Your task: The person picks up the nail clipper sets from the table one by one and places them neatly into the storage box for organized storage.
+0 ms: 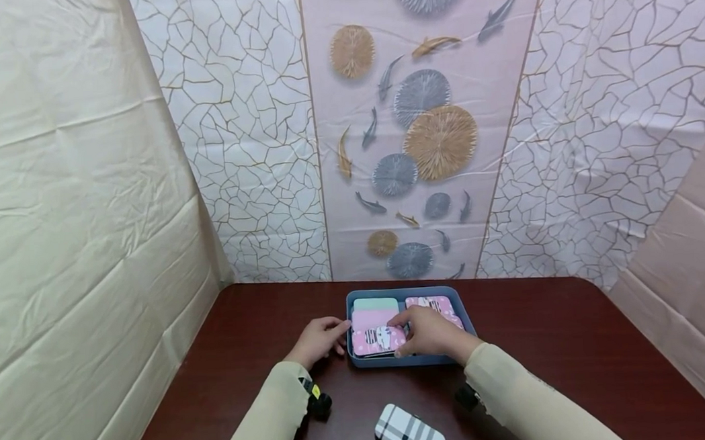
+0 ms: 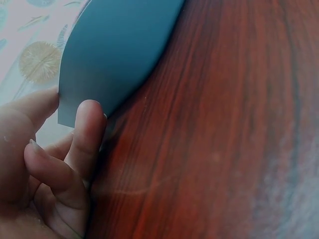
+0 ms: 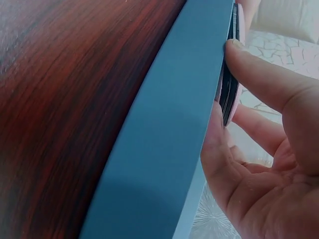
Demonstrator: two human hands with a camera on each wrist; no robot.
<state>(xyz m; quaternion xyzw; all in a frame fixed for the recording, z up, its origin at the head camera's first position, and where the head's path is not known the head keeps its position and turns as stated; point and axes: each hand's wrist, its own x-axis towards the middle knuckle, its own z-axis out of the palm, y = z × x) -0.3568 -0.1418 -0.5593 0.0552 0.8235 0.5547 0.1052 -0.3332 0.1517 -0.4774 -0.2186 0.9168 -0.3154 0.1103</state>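
Patterned cloth [image 1: 444, 140] backs a reddish desk [image 1: 536, 350]; right hand [image 1: 433, 333] pinches a pink case [image 1: 375, 341]; left hand [image 1: 317, 341], relaxed, seemingly touches the tray [image 1: 364, 363].

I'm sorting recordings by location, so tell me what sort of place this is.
Probably a makeshift recording booth: pale sheeting and a fish-patterned backdrop stand around a dark wood-grain table.

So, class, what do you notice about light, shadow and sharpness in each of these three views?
Head view: fairly even light, the pink printed case slightly soft; left wrist: pale sheen on the tabletop at lower right, patterned backdrop washed out; right wrist: dark shadow along the base of the blue tray.
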